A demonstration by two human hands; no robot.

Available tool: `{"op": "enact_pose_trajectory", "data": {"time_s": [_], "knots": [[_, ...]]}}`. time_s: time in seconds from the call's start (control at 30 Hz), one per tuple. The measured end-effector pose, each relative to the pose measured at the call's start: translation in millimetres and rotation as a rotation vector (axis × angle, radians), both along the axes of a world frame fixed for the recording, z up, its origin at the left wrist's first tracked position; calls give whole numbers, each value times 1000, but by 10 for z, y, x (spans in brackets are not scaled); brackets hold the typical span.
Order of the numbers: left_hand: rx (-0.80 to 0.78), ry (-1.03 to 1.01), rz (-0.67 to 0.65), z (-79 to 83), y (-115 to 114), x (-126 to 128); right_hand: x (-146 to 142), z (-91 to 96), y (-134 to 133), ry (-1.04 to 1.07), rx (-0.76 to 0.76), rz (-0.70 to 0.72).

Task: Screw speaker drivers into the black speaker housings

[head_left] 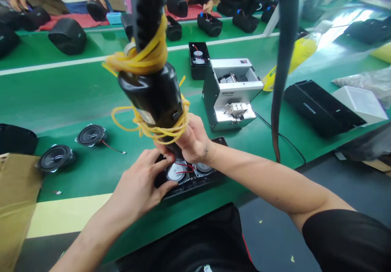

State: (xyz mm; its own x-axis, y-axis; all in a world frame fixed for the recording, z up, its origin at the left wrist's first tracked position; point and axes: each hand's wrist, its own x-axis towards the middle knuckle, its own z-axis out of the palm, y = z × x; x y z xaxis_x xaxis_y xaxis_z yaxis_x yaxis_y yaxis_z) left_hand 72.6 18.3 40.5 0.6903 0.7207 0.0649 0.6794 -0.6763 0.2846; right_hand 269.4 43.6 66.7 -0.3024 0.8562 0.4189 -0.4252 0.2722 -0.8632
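My right hand point(195, 141) is wrapped round the lower end of a black electric screwdriver point(152, 90), which is bound with yellow rubber bands. The tool points down at a black speaker box point(195, 186) on the green bench. Two round speakers point(176, 171) with silver backs and red wires lie in the box. With thumb and fingers bent around the left speaker, my left hand point(146, 178) steadies it at the box's left end. The screwdriver's tip is hidden behind my hands.
Two loose speakers point(91, 135) lie at left near a cardboard box point(23, 194). Beyond my hands stand a silver machine point(233, 94) and another open speaker box point(199, 62). A dark strap point(284, 60) hangs at right. Co-workers' hands point(207, 7) handle black housings across the bench.
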Motion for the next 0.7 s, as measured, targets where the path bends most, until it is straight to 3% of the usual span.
{"op": "enact_pose_trajectory", "data": {"time_s": [0.13,0.2,0.3,0.47,0.57,0.7], "knots": [[34,-21,-21,-45,-5,-24,-8,-8,57,61,19,62],[77,-56,-33,-103,-3,-55,33,65,36,85,3,3],[111,-116,-38,-219,19,-104,240,274,-35,91,32,-236],[99,-154,-32,-370,57,-161,940,614,32,103,312,-662],[77,-165,-41,-410,61,-192,1325,661,190,80,406,-903],[60,-174,-34,-428,50,-189,1535,564,311,43,410,-969]]}}
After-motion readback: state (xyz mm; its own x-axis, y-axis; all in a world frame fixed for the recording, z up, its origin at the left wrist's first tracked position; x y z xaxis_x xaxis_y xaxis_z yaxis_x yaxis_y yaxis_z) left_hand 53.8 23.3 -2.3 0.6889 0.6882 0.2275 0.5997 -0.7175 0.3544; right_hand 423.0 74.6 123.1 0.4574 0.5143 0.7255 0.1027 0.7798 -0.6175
